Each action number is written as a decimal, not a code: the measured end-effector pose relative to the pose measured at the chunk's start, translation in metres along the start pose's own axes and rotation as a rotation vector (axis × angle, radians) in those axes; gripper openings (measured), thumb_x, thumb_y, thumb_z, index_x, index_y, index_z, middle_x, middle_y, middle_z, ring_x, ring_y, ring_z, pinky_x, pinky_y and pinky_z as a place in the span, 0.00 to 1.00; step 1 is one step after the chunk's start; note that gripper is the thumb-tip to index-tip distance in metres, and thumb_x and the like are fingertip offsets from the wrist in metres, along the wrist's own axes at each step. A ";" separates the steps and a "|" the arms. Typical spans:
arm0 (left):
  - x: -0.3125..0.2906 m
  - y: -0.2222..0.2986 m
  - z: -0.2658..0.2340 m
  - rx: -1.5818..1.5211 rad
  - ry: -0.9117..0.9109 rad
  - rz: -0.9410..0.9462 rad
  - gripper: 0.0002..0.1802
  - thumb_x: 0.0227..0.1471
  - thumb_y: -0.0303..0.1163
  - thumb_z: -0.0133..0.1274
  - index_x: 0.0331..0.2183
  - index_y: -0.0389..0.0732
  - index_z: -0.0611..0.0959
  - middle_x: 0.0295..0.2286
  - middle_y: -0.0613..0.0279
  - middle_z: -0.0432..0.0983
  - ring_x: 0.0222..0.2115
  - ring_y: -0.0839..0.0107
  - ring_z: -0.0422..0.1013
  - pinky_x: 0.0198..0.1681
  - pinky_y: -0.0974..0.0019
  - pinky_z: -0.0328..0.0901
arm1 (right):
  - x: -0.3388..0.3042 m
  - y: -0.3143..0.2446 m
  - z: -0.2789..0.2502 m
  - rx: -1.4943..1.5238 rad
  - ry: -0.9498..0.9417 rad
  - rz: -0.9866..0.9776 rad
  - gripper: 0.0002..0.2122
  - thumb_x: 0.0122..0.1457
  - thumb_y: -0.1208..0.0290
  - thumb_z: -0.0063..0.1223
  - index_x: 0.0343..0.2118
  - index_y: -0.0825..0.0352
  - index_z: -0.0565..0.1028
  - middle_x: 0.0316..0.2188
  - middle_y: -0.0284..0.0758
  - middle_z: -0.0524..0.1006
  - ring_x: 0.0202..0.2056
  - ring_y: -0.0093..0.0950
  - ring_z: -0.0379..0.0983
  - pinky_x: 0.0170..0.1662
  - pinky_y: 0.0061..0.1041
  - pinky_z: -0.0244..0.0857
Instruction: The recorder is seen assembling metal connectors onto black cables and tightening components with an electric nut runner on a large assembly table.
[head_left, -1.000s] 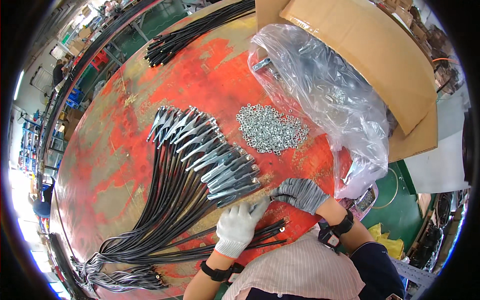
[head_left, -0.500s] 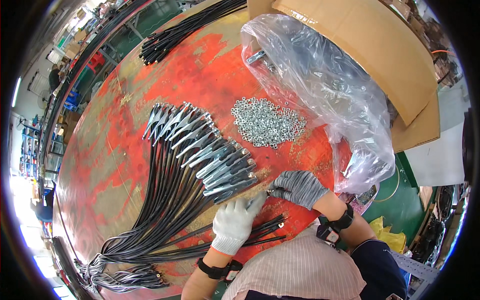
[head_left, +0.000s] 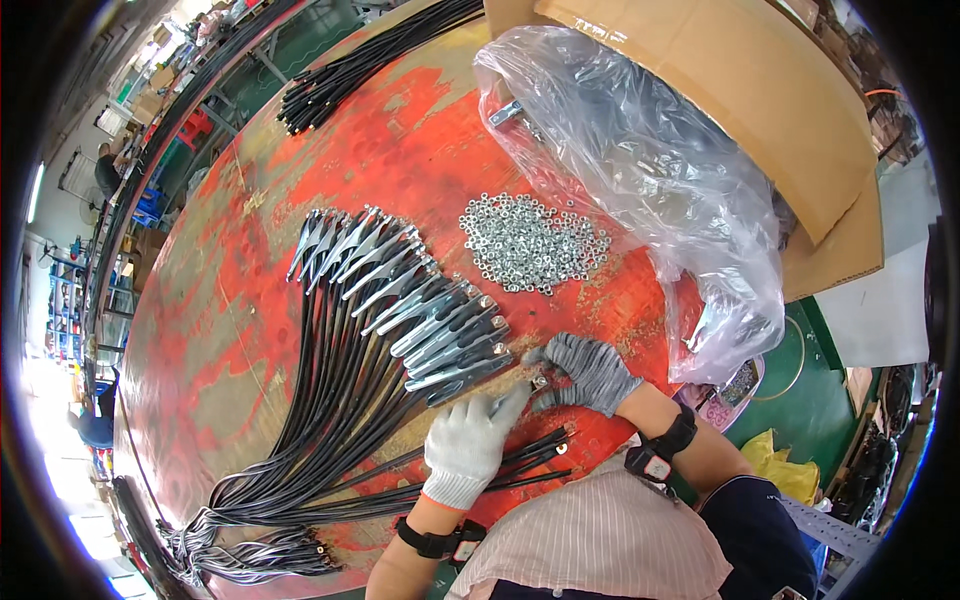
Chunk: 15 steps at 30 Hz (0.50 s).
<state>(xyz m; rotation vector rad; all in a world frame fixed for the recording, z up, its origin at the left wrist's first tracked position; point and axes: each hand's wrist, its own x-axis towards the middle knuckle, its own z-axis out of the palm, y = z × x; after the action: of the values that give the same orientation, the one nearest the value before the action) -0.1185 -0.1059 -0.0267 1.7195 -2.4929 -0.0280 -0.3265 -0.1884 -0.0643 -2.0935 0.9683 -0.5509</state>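
Observation:
My left hand (head_left: 465, 445), in a white knitted glove, is closed with its fingertips pinched on a small metal end piece (head_left: 540, 381). The rest of that piece is hidden by the fingers. My right hand (head_left: 592, 374), in a grey striped glove, is beside it with thumb and forefinger apart around the metal end. To the left lies a fanned row of metal spring clamps (head_left: 440, 335) on black cables (head_left: 300, 440), with nuts showing at several clamp ends. Loose cable ends (head_left: 530, 462) lie by my left wrist.
A pile of small metal nuts (head_left: 530, 243) lies beyond my hands on the worn red table (head_left: 230, 330). At the far right, a clear plastic bag (head_left: 650, 150) spills from a cardboard box (head_left: 740, 90). Another bundle of black cables (head_left: 370, 65) lies at the far edge.
The fingers of my right hand have spread apart from the metal end they were closed at. My left hand has stayed nearly in place.

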 end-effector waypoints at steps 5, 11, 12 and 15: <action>0.000 -0.001 -0.003 -0.003 -0.023 -0.017 0.26 0.46 0.32 0.52 0.49 0.62 0.78 0.22 0.65 0.71 0.21 0.65 0.72 0.24 0.62 0.68 | -0.023 0.003 -0.022 -0.198 -0.196 -0.018 0.24 0.52 0.49 0.59 0.48 0.58 0.73 0.33 0.35 0.74 0.35 0.35 0.74 0.41 0.32 0.69; 0.002 -0.001 -0.004 -0.008 -0.017 0.000 0.26 0.46 0.32 0.52 0.50 0.62 0.78 0.22 0.65 0.71 0.22 0.65 0.72 0.24 0.62 0.68 | -0.037 0.012 -0.013 0.071 -0.128 0.018 0.24 0.54 0.58 0.61 0.53 0.58 0.71 0.36 0.36 0.74 0.34 0.33 0.74 0.42 0.29 0.70; 0.001 -0.001 -0.003 -0.010 -0.017 -0.002 0.26 0.46 0.33 0.52 0.50 0.63 0.78 0.22 0.65 0.71 0.21 0.65 0.72 0.24 0.62 0.68 | -0.036 0.014 -0.014 0.133 -0.175 -0.059 0.24 0.55 0.59 0.61 0.54 0.59 0.71 0.36 0.36 0.73 0.34 0.33 0.74 0.42 0.28 0.70; 0.002 0.000 -0.001 -0.003 -0.006 -0.002 0.26 0.46 0.33 0.52 0.49 0.63 0.78 0.22 0.66 0.70 0.21 0.65 0.72 0.23 0.61 0.69 | -0.033 -0.006 -0.016 0.100 -0.102 0.153 0.22 0.59 0.51 0.52 0.52 0.59 0.72 0.34 0.35 0.74 0.39 0.34 0.74 0.45 0.33 0.69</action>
<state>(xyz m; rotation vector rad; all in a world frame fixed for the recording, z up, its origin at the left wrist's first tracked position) -0.1189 -0.1078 -0.0253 1.7237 -2.4943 -0.0367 -0.3546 -0.1669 -0.0521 -1.9215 1.0110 -0.4020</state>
